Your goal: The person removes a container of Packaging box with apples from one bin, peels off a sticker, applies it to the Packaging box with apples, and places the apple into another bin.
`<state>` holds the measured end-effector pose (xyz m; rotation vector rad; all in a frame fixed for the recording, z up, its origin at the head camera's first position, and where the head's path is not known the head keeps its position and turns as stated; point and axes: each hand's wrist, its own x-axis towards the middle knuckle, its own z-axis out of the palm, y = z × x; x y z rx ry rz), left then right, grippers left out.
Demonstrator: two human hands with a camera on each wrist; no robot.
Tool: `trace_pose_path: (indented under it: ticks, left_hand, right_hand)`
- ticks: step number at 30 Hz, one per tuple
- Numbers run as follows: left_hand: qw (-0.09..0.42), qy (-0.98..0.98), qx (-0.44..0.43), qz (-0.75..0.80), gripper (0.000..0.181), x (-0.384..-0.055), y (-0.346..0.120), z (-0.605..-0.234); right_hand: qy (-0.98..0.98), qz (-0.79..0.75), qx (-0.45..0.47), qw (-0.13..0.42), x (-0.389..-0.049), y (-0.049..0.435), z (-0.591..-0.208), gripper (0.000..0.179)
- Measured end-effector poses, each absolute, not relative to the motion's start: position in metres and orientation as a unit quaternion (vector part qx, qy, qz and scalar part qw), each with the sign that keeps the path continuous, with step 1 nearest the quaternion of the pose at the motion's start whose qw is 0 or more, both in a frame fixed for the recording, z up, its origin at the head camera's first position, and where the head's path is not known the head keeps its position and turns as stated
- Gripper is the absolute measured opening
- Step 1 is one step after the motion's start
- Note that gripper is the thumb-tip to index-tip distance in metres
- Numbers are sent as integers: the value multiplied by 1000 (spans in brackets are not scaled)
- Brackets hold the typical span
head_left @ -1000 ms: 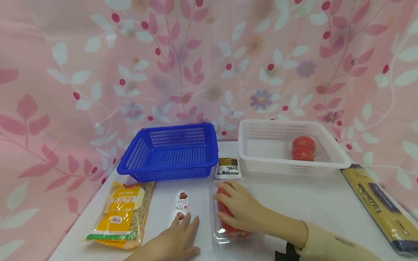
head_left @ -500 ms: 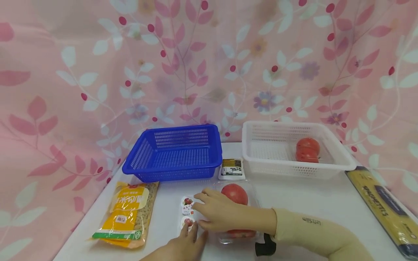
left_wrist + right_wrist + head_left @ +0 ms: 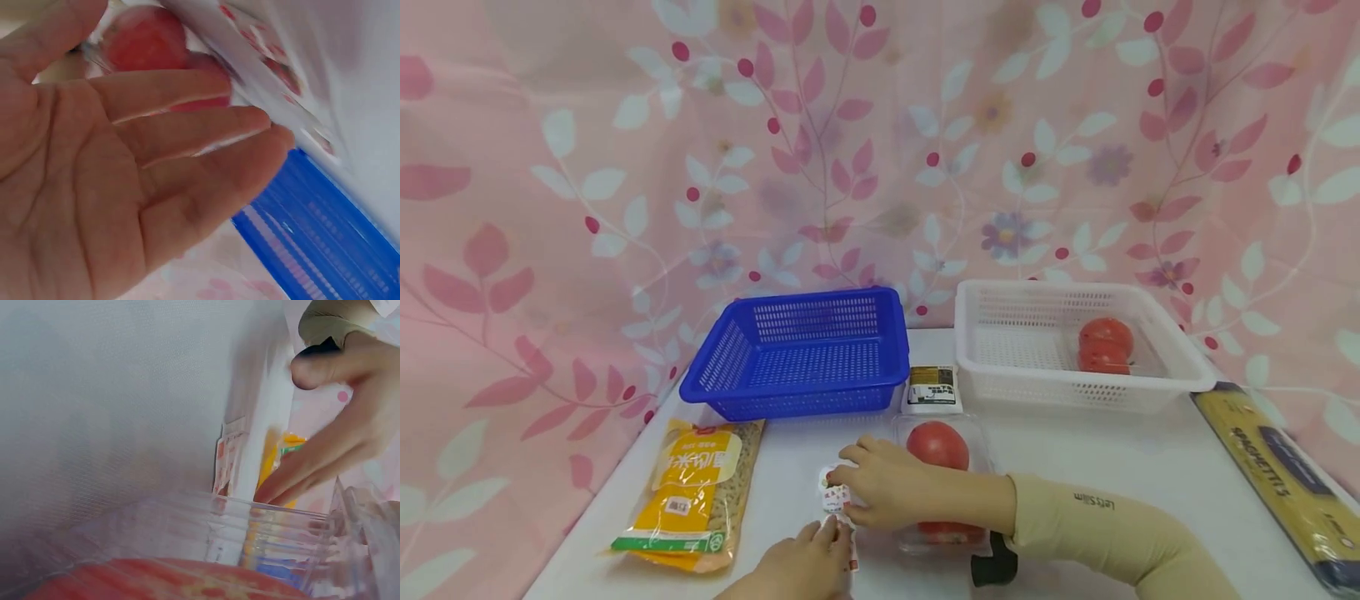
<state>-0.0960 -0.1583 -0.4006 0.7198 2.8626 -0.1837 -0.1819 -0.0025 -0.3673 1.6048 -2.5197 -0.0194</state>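
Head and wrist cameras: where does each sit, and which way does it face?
Head: on the head, facing forward and down at the table; left hand, right hand and right sleeve show.
Left wrist: on the left wrist, facing past the left hand's palm to the tomatoes and blue basket.
Right wrist: on the right wrist, looking across the box to the yellow bag; what seems the left hand shows at right.
Shared: head and left wrist both show left hand, labels and blue basket.

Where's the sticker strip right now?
In the head view, the sticker strip lies low, just left of centre, by the fingertips of the left hand and right hand, between the yellow bag and tomato box.
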Motion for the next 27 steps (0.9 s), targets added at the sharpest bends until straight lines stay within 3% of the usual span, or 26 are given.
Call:
trace_pose_path:
  ticks: [4,8,15,22,27]
  left_hand:
    - [55,975,207,-62,69,-110,-170,-393]
    - [47,984,171,-33,86,-128,-177,-396]
    - [87,979,179,38,105,-149,-182,-406]
    - [69,981,178,40,100,-154,-178,-409]
    - [29,981,189,41,78,-146,-174,-412]
  right_hand:
    - [-852,1,519,62,-184,-2,-366,36]
    - [-862,-2,504,55,-185,-2,-365,36]
    - [-872,4,489,34,-185,-3,-365,28]
    - [-879,20,477,7,-186,-3,-364,30]
    - [-878,25,479,13,-183,-2,-364,26]
